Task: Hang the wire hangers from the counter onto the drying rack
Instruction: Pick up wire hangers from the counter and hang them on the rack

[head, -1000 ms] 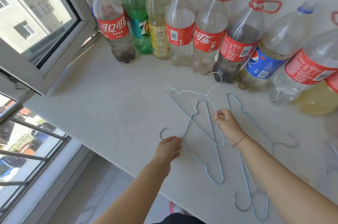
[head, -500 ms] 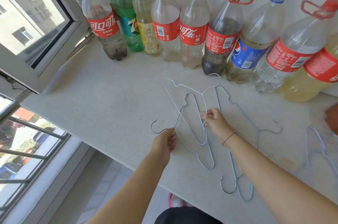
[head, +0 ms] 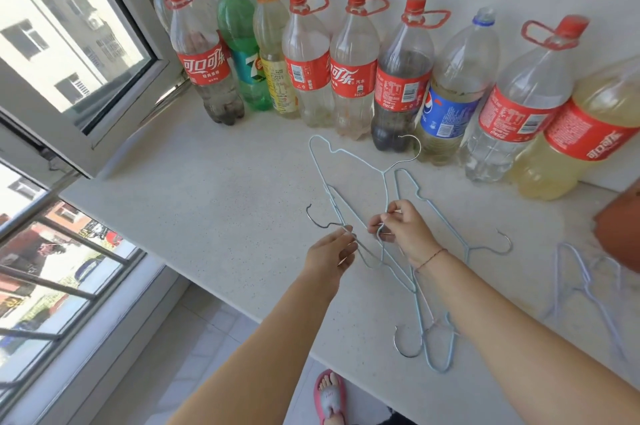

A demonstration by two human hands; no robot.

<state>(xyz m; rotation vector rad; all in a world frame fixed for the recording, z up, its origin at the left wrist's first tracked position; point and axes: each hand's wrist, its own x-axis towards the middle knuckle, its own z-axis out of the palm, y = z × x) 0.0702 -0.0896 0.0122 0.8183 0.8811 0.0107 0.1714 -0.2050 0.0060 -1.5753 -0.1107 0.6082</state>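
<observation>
1. The wire hangers (head: 383, 176) are all lying on the worktop (head: 207, 202). It's a tangled pile of pale blue ones in front of the row of bottles (head: 353, 78), with more hangers (head: 585, 282) off to the right. No drying rack in view.
2. Left hand (head: 330, 253) has its fingers pinching one hanger's neck just below its dark hook (head: 311, 216). Right hand (head: 403, 234) is pinching a wire of the one overlapping it.
3. My guess on handling: super light, thin and springy, with a slightly slick coating, and they snag each other like crazy.
4. I'd grab at the twisted neck under the hook and lift them one at a time. Wiggle each one loose, don't yank.
</observation>
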